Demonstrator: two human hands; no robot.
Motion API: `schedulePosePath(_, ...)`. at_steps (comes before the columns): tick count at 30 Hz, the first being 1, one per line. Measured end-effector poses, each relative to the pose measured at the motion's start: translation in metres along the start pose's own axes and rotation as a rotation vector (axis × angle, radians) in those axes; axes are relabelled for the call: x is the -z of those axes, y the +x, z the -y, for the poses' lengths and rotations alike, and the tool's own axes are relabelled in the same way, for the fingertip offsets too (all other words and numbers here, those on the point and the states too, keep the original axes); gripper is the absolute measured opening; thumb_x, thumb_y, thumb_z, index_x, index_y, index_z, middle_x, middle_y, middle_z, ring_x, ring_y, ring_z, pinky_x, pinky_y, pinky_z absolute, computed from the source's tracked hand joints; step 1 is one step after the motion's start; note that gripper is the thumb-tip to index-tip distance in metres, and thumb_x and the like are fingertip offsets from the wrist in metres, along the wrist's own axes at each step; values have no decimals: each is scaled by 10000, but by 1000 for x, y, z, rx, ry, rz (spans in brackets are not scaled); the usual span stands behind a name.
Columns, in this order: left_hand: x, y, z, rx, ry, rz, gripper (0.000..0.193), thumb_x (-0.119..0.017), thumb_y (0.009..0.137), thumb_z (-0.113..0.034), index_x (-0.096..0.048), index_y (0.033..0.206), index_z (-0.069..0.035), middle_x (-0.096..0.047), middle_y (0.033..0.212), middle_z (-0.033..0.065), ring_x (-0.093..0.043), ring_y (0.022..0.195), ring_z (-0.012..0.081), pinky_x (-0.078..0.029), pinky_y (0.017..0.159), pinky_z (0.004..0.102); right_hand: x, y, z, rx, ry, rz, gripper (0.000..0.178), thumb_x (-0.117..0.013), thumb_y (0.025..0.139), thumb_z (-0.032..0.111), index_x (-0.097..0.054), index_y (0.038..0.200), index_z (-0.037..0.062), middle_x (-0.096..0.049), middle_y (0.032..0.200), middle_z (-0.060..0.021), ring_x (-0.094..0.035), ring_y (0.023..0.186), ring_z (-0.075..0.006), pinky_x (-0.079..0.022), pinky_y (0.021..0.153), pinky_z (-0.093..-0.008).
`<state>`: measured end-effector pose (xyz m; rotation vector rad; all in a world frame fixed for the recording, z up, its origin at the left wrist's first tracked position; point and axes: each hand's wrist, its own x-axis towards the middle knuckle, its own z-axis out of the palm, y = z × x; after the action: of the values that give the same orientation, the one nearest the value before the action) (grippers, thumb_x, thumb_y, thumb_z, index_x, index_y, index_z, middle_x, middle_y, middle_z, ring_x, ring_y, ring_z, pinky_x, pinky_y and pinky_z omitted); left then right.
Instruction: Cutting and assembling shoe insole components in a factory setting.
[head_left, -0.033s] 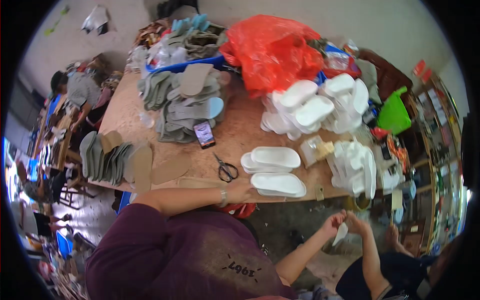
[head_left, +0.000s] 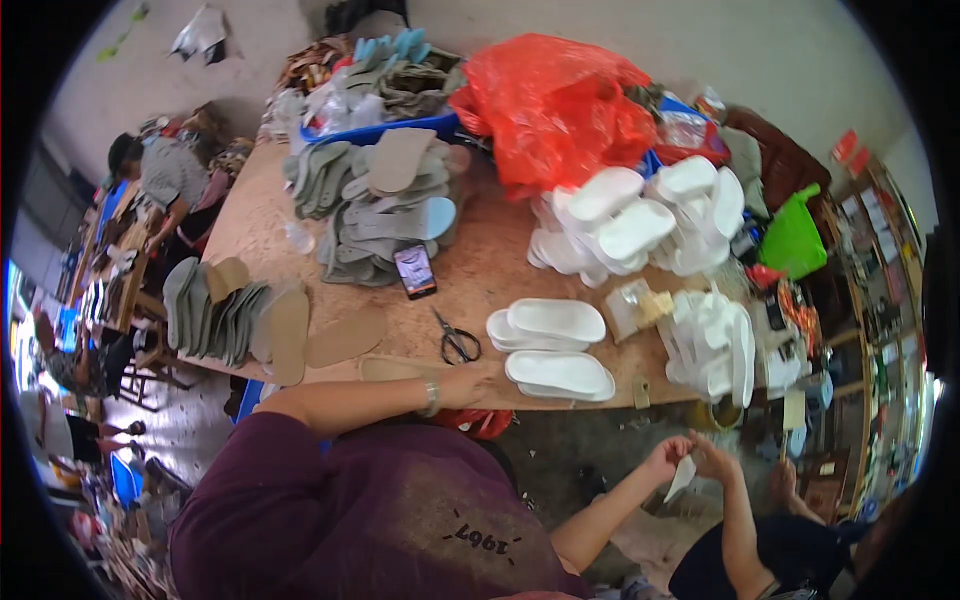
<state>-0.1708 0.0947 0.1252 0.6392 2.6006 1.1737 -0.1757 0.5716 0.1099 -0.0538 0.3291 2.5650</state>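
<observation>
My left hand (head_left: 468, 384) lies flat and open at the table's front edge, just left of two small stacks of white shoe soles (head_left: 560, 376). Black-handled scissors (head_left: 458, 342) rest beyond it. Beneath my forearm is part of a tan insole (head_left: 390, 368). Off the table to the right, my right hand (head_left: 664, 460) is closed in a pinch at a thin white piece (head_left: 681, 480) that hangs down. Another person's hand (head_left: 716, 460) meets my fingertips there. Which of the two hands bears the piece's weight is hard to see.
Grey insoles (head_left: 375, 230) pile up mid-table beside a phone (head_left: 415, 272); more grey insoles (head_left: 215, 315) stand at left. White soles (head_left: 620, 225) heap at right below a red plastic bag (head_left: 555, 105). A blue bin (head_left: 390, 130) stands behind. Co-workers sit left and right.
My left hand has drawn slightly left, away from the white soles. My right hand stays near the other person's hand. The whole view has shifted a little.
</observation>
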Motion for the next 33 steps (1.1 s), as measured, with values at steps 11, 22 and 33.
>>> schedulePosePath(11, 55, -200, 79, 865, -387, -344, 322, -573, 927, -229, -646, 1130, 10, -676, 806, 83, -632, 695, 165, -523, 676, 300, -5, -15, -250, -396, -744, 64, 296, -538, 969, 179, -527, 1238, 56, -544, 856, -38, -521, 726, -140, -454, 678, -281)
schedulePosePath(22, 176, -213, 131, 813, -686, -437, 432, -417, 1032, -326, -687, 999, 9, -630, 725, 46, -587, 643, 114, -496, 632, 260, -52, 7, -614, 121, -2166, 1131, 1034, -835, 718, 298, -203, 1504, 68, -290, 1512, -228, -309, 1393, -369, -366, 1080, -470)
schedulePosePath(33, 234, -236, 184, 866, -816, -646, 373, -461, 1019, -304, -651, 1096, 8, -596, 730, 24, -544, 634, 82, -459, 610, 230, 17, 84, -775, 29, -2963, 981, 1190, -821, 627, 544, -119, 1543, 254, -65, 1598, -190, -149, 1414, -520, -291, 1005, -744)
